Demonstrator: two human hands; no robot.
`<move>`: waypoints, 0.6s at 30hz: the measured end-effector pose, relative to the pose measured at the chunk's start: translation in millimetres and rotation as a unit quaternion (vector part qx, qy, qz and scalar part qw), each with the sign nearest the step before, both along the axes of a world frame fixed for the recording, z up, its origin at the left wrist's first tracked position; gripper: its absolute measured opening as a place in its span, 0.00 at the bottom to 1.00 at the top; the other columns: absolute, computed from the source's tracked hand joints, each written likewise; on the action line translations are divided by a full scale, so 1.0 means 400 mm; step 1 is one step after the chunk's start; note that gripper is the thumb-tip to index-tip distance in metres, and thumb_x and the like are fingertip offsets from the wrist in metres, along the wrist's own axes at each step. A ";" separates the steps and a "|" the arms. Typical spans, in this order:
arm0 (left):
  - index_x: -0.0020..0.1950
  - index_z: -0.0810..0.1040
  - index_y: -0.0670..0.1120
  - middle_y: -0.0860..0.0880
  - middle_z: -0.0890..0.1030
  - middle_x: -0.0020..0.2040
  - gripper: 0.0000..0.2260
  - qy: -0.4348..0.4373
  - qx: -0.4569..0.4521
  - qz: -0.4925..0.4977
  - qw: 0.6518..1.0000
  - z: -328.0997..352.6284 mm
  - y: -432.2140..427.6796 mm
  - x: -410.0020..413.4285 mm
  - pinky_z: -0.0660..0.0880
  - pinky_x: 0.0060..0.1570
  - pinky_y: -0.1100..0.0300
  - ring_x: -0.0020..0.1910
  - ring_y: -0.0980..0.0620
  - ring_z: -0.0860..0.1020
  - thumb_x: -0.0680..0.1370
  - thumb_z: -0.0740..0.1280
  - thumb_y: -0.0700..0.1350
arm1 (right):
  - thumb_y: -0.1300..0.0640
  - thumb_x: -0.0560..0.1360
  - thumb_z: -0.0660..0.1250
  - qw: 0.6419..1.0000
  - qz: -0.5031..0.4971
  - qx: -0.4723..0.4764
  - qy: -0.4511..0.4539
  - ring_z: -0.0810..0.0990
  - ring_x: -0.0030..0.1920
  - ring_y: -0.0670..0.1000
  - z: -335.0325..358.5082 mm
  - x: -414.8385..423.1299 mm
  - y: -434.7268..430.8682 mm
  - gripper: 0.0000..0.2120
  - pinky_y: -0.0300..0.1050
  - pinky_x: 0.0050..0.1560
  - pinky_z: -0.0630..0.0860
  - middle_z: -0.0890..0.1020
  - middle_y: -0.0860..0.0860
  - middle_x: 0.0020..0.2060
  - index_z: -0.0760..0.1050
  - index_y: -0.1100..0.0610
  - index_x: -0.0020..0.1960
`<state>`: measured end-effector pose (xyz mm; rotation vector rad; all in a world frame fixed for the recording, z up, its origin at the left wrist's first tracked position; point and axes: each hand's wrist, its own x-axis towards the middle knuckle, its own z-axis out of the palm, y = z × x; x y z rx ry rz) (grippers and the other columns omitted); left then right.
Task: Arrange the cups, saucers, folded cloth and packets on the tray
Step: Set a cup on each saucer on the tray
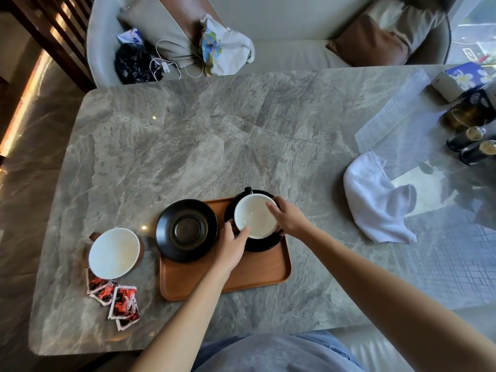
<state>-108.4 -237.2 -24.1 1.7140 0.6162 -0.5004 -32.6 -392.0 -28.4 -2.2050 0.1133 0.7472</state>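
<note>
**Q:** Nearest item?
**A:** Packets (118, 302), red and black, in a loose overlapping pile on the table, left of the tray. My judgement: light, flat, slick film. I would square them together, then pinch the stack by one edge.

**Q:** Tray?
**A:** Wooden tray (241, 277), straight in front of me, near half bare. Brown cup (114, 252) stands off it on the table, just beyond the packets; whether they touch I cannot tell. Empty saucer (186, 230) overhangs the tray's left rim.

**Q:** Hands?
**A:** Both are on the black cup (255, 217). Left hand (233, 245) pinches the near-left rim, one fingertip over the lip. Right hand (288, 220) takes the far-right rim likewise. Both grips are narrow, with curled fingers. The cup sits in its saucer (264, 244) at the tray's far right, handle pointing away from me.

**Q:** Handling?
**A:** Judged, not tested: glazed ceramic, rigid, some weight, liable to chip and to skate on the saucer. A rim pinch suits turning it. For a lift I would use the handle or wrap the wall.

**Q:** Furthest?
**A:** White cloth (375, 200), well off to the right, crumpled rather than folded. It is soft and limp, so I would take it by the corners and fold it first.
</note>
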 end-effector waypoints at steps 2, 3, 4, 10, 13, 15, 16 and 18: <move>0.74 0.58 0.45 0.46 0.68 0.71 0.26 -0.021 0.012 0.015 1.000 0.006 0.008 -0.016 0.66 0.62 0.60 0.62 0.54 0.70 0.78 0.62 0.49 | 0.44 0.80 0.54 0.999 0.001 -0.037 -0.040 0.80 0.44 0.56 0.004 -0.007 -0.008 0.19 0.54 0.46 0.79 0.80 0.56 0.49 0.69 0.57 0.61; 0.74 0.57 0.45 0.45 0.67 0.71 0.27 -0.033 0.027 0.013 0.999 0.010 0.015 -0.021 0.65 0.61 0.61 0.63 0.54 0.70 0.79 0.62 0.48 | 0.44 0.79 0.54 0.996 0.005 -0.061 -0.070 0.79 0.51 0.57 0.004 -0.009 -0.011 0.20 0.53 0.51 0.76 0.78 0.57 0.55 0.68 0.57 0.62; 0.75 0.54 0.45 0.45 0.64 0.73 0.28 -0.046 0.049 0.003 0.998 0.015 0.024 -0.025 0.65 0.63 0.60 0.66 0.53 0.68 0.79 0.62 0.48 | 0.43 0.79 0.54 0.992 0.008 -0.079 -0.100 0.76 0.57 0.57 0.005 -0.011 -0.014 0.21 0.53 0.56 0.73 0.76 0.57 0.60 0.67 0.56 0.65; 0.77 0.44 0.44 0.45 0.44 0.79 0.37 -0.165 0.282 -0.113 0.938 0.057 0.116 -0.036 0.47 0.75 0.45 0.77 0.47 0.45 0.77 0.63 0.52 | 0.43 0.78 0.56 0.959 0.082 -0.160 -0.220 0.55 0.74 0.58 0.027 -0.009 0.053 0.26 0.58 0.72 0.58 0.60 0.54 0.74 0.59 0.50 0.73; 0.77 0.44 0.45 0.46 0.44 0.79 0.38 -0.173 0.382 -0.145 0.896 0.070 0.181 -0.049 0.45 0.74 0.43 0.77 0.45 0.45 0.76 0.63 0.56 | 0.42 0.78 0.54 0.939 0.138 -0.180 -0.260 0.49 0.77 0.57 0.030 -0.020 0.129 0.26 0.59 0.74 0.50 0.55 0.53 0.77 0.56 0.48 0.74; 0.77 0.44 0.46 0.46 0.44 0.79 0.39 -0.166 0.398 -0.138 0.892 0.075 0.230 -0.065 0.44 0.73 0.42 0.77 0.46 0.44 0.76 0.63 0.57 | 0.42 0.79 0.54 0.928 0.178 -0.177 -0.275 0.46 0.77 0.55 0.031 -0.034 0.187 0.27 0.58 0.75 0.47 0.52 0.52 0.77 0.54 0.47 0.75; 0.77 0.43 0.47 0.46 0.43 0.79 0.39 -0.160 0.404 -0.134 0.890 0.076 0.256 -0.072 0.44 0.73 0.42 0.77 0.46 0.43 0.76 0.63 0.57 | 0.43 0.78 0.54 0.924 0.197 -0.171 -0.278 0.45 0.77 0.55 0.032 -0.042 0.218 0.27 0.58 0.75 0.46 0.51 0.52 0.78 0.54 0.47 0.75; 0.77 0.43 0.47 0.47 0.42 0.79 0.39 -0.144 0.414 -0.127 0.890 0.072 0.311 -0.088 0.43 0.73 0.42 0.77 0.46 0.42 0.76 0.63 0.57 | 0.43 0.78 0.54 0.918 0.228 -0.161 -0.282 0.45 0.77 0.55 0.036 -0.057 0.281 0.27 0.58 0.75 0.46 0.51 0.51 0.78 0.54 0.47 0.75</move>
